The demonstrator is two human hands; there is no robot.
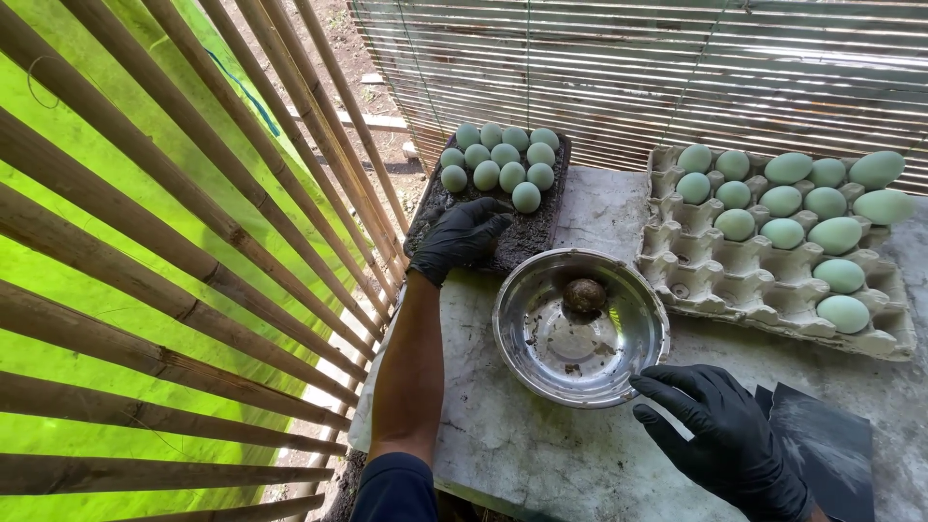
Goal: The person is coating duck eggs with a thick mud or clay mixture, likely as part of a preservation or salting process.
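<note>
my left hand [462, 235]: black disposable glove, thin and slightly glossy, creased over the knuckles, cuff ending at the wrist. forearm bare below it. dark navy sleeve [394, 490] at the upper arm, short, with a plain hem. my right hand [725, 437], on the other side of the steel bowl [541, 340] from the sleeve: matching black glove, same sheen, fine wrinkles along the fingers.

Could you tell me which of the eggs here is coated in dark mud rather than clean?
The egg in the steel bowl, between both trays: it is brown and mud-coated, while every egg on the trays is clean pale green.
</note>
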